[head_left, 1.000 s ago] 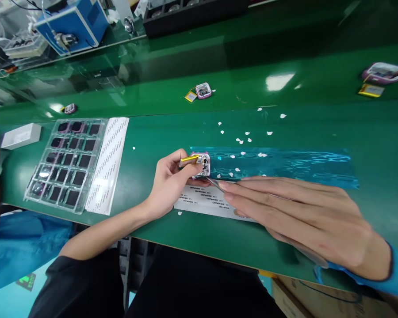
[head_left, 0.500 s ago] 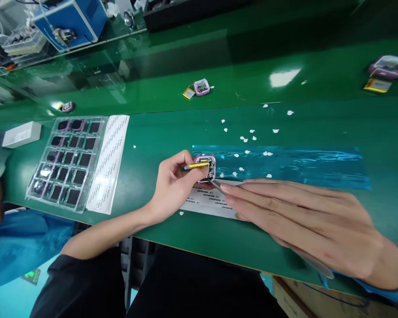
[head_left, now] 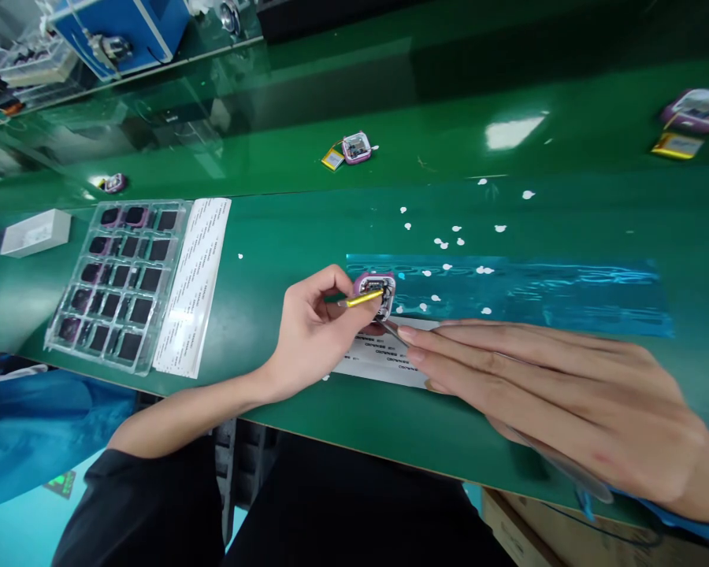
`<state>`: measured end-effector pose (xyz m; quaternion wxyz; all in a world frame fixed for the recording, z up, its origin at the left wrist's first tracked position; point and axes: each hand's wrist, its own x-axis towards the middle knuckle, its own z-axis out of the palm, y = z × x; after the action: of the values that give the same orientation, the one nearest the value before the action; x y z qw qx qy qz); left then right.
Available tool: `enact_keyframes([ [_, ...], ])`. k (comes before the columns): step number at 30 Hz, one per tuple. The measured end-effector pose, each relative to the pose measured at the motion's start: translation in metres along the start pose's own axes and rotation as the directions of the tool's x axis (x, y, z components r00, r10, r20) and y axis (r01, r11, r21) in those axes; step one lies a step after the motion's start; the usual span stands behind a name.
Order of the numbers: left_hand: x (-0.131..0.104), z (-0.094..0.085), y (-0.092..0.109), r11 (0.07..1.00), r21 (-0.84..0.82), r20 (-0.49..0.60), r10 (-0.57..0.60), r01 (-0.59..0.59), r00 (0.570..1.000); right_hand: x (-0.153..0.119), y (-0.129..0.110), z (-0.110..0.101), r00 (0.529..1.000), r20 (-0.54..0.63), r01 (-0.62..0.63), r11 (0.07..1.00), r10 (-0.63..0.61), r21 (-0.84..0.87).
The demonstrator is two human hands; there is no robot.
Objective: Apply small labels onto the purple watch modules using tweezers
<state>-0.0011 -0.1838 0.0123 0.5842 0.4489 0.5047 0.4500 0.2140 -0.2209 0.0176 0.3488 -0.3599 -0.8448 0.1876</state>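
My left hand pinches a small purple-rimmed watch case, its open side showing white edging and electronics. A yellow-edged battery stands out from the case beside my thumb. My right hand, fingers stretched long and pressed together, grips metal tweezers. Their tip touches or nearly touches the lower edge of the case; the exact contact is too small to tell. Under both hands lies a white printed sheet, partly covered by the fingers.
Blue film lies behind my right hand, with several white tabs scattered around it. On the left are a clear tray of watch parts, a printed strip and a white box. Another open watch case sits farther back. A co-worker's blue sleeve shows at left.
Both hands, the watch case and the tweezers have shifted slightly right in view, as the camera moved a little. The grips look the same. The co-worker's arm at left has dropped lower.
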Motion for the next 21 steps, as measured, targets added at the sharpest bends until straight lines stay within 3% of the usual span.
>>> enact_keyframes([
  [3, -0.001, 0.001, -0.002, 0.998, 0.053, 0.008, 0.021, -0.021, 1.000, 0.004, 0.011, -0.004, 0.984, 0.058, 0.174, 0.981, -0.170, -0.080],
  [6, 0.001, 0.001, -0.004, 0.998, 0.065, 0.018, 0.024, -0.025, 1.000, 0.008, 0.022, -0.011, 0.965, 0.129, 0.242, 0.967, -0.230, -0.081],
  [12, 0.002, -0.003, -0.003, 0.999, 0.035, 0.041, 0.010, -0.012, 0.999, 0.009, 0.022, -0.018, 0.965, 0.109, 0.243, 0.969, -0.237, -0.046],
  [17, 0.001, -0.003, -0.001, 0.999, 0.037, 0.046, -0.006, 0.004, 0.999, 0.009, 0.020, -0.015, 0.982, 0.092, 0.164, 0.986, -0.164, 0.008],
  [21, 0.006, -0.005, -0.003, 0.999, 0.031, 0.016, 0.013, -0.014, 1.000, 0.011, 0.023, -0.016, 0.972, 0.106, 0.218, 0.974, -0.211, -0.056],
])
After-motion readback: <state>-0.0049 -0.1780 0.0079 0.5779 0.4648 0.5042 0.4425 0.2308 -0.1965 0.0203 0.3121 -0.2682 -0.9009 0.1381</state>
